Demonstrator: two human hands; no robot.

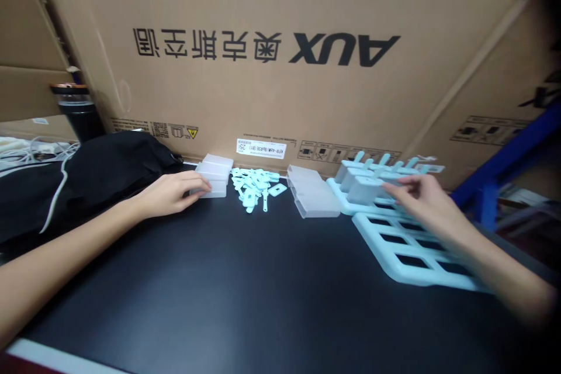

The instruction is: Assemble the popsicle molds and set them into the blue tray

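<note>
My left hand (175, 191) has its fingers closed at the near end of a small group of translucent popsicle molds (214, 172) lying on the table. At the right, my right hand (423, 196) pinches at a popsicle mold (366, 191) standing in a light blue rack (344, 205); part of its grip is hidden. Several molds stand in that rack, with light blue sticks (384, 159) poking up from them. Between the hands lie a pile of loose light blue sticks (254, 184) and another group of translucent molds (315, 193).
An empty light blue frame with rectangular openings (394, 272) lies in front of the rack. Behind the black table (228, 292) stands a large cardboard box (263, 99). A black cloth bag (114, 169), a dark tumbler (81, 114) and white cables are at the left. A blue metal post (504, 166) stands at right.
</note>
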